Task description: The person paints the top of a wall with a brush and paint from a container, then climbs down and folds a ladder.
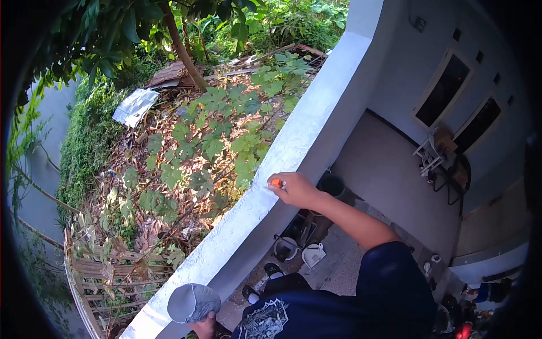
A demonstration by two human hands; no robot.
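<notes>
hands at white plastered parapet wall, leaf-littered yard beyond.
lower left: left hand touching underside of grey rounded cloth cap beside wall top; fingers hidden, grip cannot be told. further right: right hand on wall top, fingertips pressed together, pinching small orange object at ledge surface. just right of hand, below: round black bucket.

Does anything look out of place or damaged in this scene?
Yes. Beyond the white curved wall, a crumpled white sheet lies among dry leaves, and the wooden slat fence leans, broken. The right hand pinches a small orange object; the left hand grips a grey cloth cap.
</notes>
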